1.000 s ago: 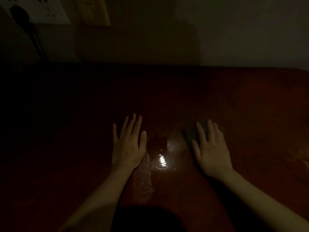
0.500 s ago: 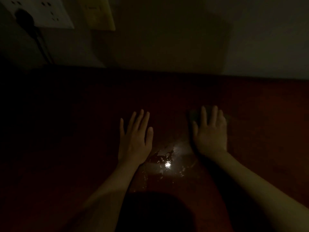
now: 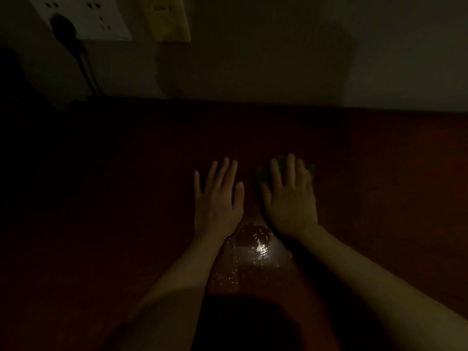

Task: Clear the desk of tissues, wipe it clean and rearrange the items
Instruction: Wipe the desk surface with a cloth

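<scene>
- Both hands are laid palm down at the centre of the frame, side by side and slightly apart; the left hand [image 3: 217, 196] is rested flat on the desk [image 3: 379, 188] with its fingers straight and a little spread, and nothing is held in it
- the right hand [image 3: 291, 201] is pressed with straight fingers onto a dark cloth [image 3: 259, 176]; the cloth's edges are seen just left of the forefinger and past the little finger
- a white socket plate [image 3: 101, 16] is seen at the upper left of the frame, with a black plug [image 3: 63, 25] seated in it; a cable [image 3: 86, 64] is hung down from it
- a yellow wall plate [image 3: 167, 19] is set just right of the socket
- a wet, shining patch [image 3: 253, 249] is spread on the desk between the wrists, below centre
</scene>
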{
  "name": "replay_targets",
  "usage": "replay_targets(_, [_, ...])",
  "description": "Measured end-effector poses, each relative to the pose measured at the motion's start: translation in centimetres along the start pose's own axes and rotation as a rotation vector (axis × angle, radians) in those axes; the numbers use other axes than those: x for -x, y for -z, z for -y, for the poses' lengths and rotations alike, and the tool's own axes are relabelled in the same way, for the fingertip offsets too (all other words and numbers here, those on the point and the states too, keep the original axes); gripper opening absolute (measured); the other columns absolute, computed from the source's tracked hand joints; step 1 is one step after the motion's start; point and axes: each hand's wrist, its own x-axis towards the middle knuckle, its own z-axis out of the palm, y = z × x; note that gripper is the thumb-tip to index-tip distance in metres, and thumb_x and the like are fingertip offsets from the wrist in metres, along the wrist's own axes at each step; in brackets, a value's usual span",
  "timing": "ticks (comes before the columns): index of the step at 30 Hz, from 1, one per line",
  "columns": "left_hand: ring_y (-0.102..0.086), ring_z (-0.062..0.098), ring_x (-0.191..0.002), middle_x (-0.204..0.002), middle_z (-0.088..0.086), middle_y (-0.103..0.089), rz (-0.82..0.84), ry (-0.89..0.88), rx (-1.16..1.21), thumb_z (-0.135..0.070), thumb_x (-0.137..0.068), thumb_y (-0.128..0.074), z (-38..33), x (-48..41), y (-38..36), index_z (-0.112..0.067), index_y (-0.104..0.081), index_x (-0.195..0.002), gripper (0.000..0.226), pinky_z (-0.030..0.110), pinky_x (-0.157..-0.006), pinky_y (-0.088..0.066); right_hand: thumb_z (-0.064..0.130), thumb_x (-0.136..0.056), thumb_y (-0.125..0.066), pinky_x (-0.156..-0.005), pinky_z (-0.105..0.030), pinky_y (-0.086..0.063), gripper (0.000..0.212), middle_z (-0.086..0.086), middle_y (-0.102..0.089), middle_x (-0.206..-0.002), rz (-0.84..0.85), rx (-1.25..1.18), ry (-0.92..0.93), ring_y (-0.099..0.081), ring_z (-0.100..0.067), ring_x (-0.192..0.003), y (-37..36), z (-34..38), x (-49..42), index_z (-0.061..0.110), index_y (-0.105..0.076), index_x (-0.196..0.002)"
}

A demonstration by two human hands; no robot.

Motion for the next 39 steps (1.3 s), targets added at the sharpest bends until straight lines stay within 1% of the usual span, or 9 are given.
replay_targets(4, [-0.006,0.01,-0.148,-0.16,-0.005,-0.018,0.032,-0.02,-0.02,-0.053,-0.093,0.002,2.3,3.6,1.5,-0.026,-0.022,-0.153,0.07,0.039,-0.119,0.012,0.053,-0.099,-0.006,-0.117,-0.041,-0.006,0.063,-0.018,-0.012,-0.155,-0.006,0.089,0.176,-0.009,-0.033,-0.145,0.0,-2.0,9.9,0.019,-0.019,-0.15])
replay_targets(7, [-0.01,0.007,-0.146,-0.158,-0.003,-0.026,-0.018,0.006,0.025,-0.052,-0.096,-0.005,5.8,6.7,3.0,-0.022,-0.03,-0.151,0.067,0.037,-0.119,0.012,0.061,-0.089,0.011,-0.119,-0.038,0.002,0.075,-0.015,0.005,-0.158,0.031,0.073,-0.033,0.005,-0.03,-0.147,0.9,-5.8,10.0,0.024,-0.003,-0.153])
replay_targets(11, [-0.014,0.008,-0.145,-0.156,-0.002,-0.03,-0.054,0.015,0.068,-0.05,-0.096,-0.009,7.4,7.4,3.5,-0.018,-0.034,-0.149,0.066,0.037,-0.12,0.01,0.052,-0.096,-0.002,-0.12,-0.047,-0.004,0.067,-0.021,0.003,-0.158,-0.046,0.024,-0.281,0.002,-0.037,-0.146,-0.2,0.8,5.5,0.017,-0.004,-0.154])
replay_targets(15, [-0.016,0.007,-0.145,-0.155,-0.002,-0.031,-0.016,-0.083,0.061,-0.047,-0.099,-0.01,7.8,8.6,3.8,-0.018,-0.034,-0.149,0.062,0.037,-0.12,0.009,0.05,-0.099,-0.014,-0.119,-0.044,-0.005,0.062,-0.019,-0.007,-0.157,-0.003,0.037,0.124,-0.008,-0.036,-0.146,-2.8,9.2,11.0,0.018,-0.015,-0.152])
replay_targets(18, [-0.017,0.006,-0.144,-0.153,-0.001,-0.036,-0.022,-0.107,0.091,-0.045,-0.1,-0.014,8.7,9.9,4.4,-0.018,-0.038,-0.147,0.059,0.038,-0.12,0.006,0.052,-0.1,-0.016,-0.114,-0.043,-0.015,0.06,-0.017,-0.019,-0.154,0.011,0.083,0.182,-0.021,-0.033,-0.143,-2.0,5.9,15.2,0.02,-0.025,-0.15])
replay_targets(24, [-0.007,0.008,-0.147,-0.159,-0.005,-0.021,0.016,-0.103,0.055,-0.054,-0.094,-0.005,8.5,9.1,4.1,-0.023,-0.025,-0.152,0.068,0.036,-0.119,0.013,0.053,-0.09,0.004,-0.119,-0.047,-0.008,0.074,-0.022,-0.003,-0.158,-0.042,0.036,-0.289,-0.004,-0.037,-0.146,-1.6,6.0,9.5,0.017,-0.009,-0.153])
replay_targets(30, [-0.01,0.008,-0.147,-0.158,-0.004,-0.025,0.034,-0.115,0.058,-0.053,-0.095,-0.004,9.5,10.7,4.9,-0.023,-0.028,-0.151,0.068,0.036,-0.12,0.01,0.051,-0.1,-0.015,-0.117,-0.043,-0.011,0.061,-0.02,-0.017,-0.155,0.022,0.115,0.083,-0.016,-0.033,-0.144,-2.3,7.7,19.8,0.017,-0.024,-0.15])
replay_targets(36, [-0.009,0.01,-0.148,-0.159,-0.004,-0.022,0.048,-0.175,0.044,-0.053,-0.096,-0.006,9.6,11.3,4.6,-0.022,-0.027,-0.152,0.067,0.036,-0.12,0.009,0.053,-0.09,0.006,-0.119,-0.049,-0.011,0.075,-0.025,-0.005,-0.156,-0.07,0.072,-0.35,-0.007,-0.04,-0.145,-2.3,7.5,15.3,0.014,-0.011,-0.153])
replay_targets(39, [-0.01,0.01,-0.148,-0.159,-0.004,-0.024,0.058,-0.191,0.052,-0.051,-0.097,-0.007,9.8,11.9,4.8,-0.021,-0.027,-0.152,0.066,0.036,-0.12,0.009,0.051,-0.098,-0.011,-0.118,-0.047,-0.013,0.064,-0.022,-0.012,-0.156,-0.045,0.071,-0.06,-0.012,-0.038,-0.145,-3.9,12.6,18.0,0.015,-0.018,-0.152])
